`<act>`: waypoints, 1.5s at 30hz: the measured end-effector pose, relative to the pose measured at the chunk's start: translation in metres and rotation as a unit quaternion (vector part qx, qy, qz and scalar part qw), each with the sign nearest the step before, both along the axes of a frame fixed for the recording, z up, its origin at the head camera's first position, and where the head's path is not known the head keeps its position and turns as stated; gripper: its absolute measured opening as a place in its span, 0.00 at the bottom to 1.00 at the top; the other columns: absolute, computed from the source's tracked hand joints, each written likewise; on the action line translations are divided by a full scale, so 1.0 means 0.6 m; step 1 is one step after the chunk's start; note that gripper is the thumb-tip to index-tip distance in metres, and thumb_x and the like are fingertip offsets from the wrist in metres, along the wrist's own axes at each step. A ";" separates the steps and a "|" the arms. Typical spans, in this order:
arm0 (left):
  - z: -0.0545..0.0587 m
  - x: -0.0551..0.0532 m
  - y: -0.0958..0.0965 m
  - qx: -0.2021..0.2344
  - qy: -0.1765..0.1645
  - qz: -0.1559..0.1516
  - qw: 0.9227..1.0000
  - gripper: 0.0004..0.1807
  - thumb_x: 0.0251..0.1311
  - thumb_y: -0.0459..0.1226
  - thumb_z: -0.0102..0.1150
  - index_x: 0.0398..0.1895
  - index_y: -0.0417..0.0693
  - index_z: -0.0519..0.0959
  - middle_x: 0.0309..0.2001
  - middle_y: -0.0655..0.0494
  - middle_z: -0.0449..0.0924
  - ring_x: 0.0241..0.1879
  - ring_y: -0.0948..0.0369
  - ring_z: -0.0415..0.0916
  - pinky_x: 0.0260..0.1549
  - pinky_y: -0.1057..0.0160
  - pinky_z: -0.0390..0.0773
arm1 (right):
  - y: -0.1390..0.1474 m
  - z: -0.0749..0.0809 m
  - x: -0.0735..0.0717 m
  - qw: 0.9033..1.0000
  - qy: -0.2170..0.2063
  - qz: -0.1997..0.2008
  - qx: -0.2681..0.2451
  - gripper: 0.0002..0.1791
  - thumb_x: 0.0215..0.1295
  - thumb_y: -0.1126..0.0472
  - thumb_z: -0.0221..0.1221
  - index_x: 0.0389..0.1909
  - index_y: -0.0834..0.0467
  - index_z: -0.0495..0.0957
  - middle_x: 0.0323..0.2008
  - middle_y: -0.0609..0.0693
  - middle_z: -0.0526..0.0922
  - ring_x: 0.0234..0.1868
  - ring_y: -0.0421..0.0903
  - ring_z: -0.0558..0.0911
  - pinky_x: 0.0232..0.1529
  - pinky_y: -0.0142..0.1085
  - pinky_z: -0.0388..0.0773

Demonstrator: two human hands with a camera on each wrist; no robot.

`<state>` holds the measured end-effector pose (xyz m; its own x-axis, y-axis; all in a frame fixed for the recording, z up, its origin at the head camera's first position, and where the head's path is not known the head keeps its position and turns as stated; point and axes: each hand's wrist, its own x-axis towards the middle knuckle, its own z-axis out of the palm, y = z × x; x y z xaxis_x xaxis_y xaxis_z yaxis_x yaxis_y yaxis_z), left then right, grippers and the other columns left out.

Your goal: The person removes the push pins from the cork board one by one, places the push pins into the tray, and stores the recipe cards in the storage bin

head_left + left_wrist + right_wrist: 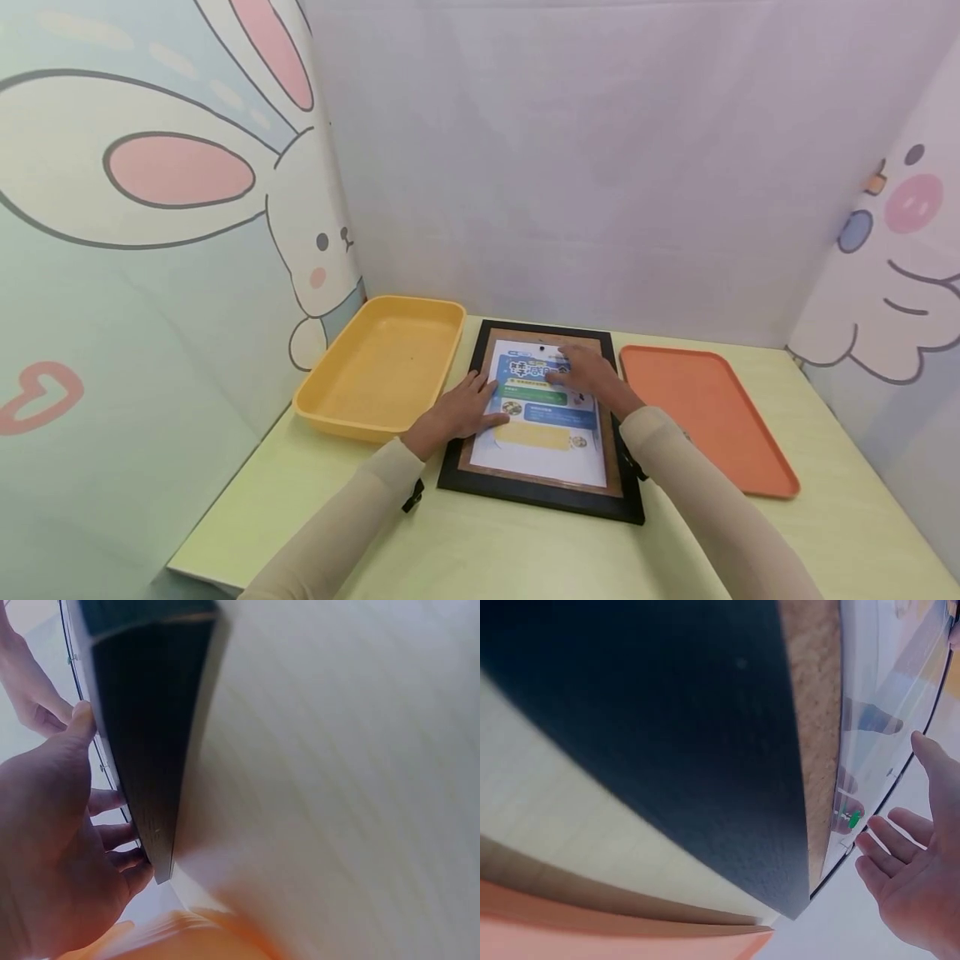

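Note:
A black-framed corkboard [540, 502] lies flat on the table with a printed poster [536, 458] on its cork face. My left hand [467, 406] rests on the poster's left side, fingers spread, and its fingertips meet the board's surface in the left wrist view. Over the poster's upper right is my right hand [588, 371], its fingers loosely bent. The right wrist view shows this right hand [919, 862] close above the glossy sheet, nothing in its grasp. A dark pin [542, 348] marks the poster's top edge, and a small green object [854, 818] shows near the right fingertips.
A deep yellow tray [386, 367] stands left of the board, near my left forearm. To the right lies a shallow orange tray [705, 400], partly behind my right forearm. A white curtain [562, 167] hangs behind the pale table [525, 554], with cartoon-printed walls on both sides.

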<state>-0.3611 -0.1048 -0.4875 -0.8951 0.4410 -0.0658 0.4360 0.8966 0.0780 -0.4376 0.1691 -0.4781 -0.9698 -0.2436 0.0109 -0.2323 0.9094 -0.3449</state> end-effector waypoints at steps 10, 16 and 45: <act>0.002 -0.002 0.006 -0.005 0.008 -0.005 1.000 0.48 0.71 0.69 0.45 0.83 0.49 0.58 0.82 0.46 0.52 0.81 0.47 0.48 0.75 0.47 0.60 | -0.001 0.001 -0.013 1.000 0.013 0.009 0.006 0.43 0.69 0.39 0.65 0.75 0.62 0.67 0.70 0.64 0.74 0.66 0.61 0.75 0.67 0.60 0.71; -0.002 0.002 0.001 -0.005 0.011 -0.007 1.000 0.48 0.70 0.69 0.46 0.82 0.48 0.59 0.82 0.45 0.53 0.81 0.46 0.50 0.75 0.47 0.60 | -0.008 -0.004 -0.026 1.000 0.008 0.016 0.000 0.41 0.70 0.42 0.66 0.74 0.63 0.68 0.69 0.64 0.74 0.67 0.62 0.75 0.67 0.59 0.70; -0.009 -0.006 0.000 -0.002 0.022 -0.010 1.000 0.48 0.70 0.69 0.47 0.82 0.49 0.59 0.82 0.45 0.53 0.81 0.46 0.50 0.74 0.46 0.61 | -0.014 -0.016 -0.081 0.998 0.023 0.031 -0.049 0.24 0.70 0.53 0.68 0.63 0.61 0.82 0.54 0.59 0.84 0.46 0.52 0.78 0.49 0.46 0.79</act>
<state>-0.3649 -0.1047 -0.4930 -0.8886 0.4578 -0.0284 0.4559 0.8883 0.0550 -0.4861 0.1607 -0.4880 -0.9509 -0.2985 0.0814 -0.3043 0.8550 -0.4200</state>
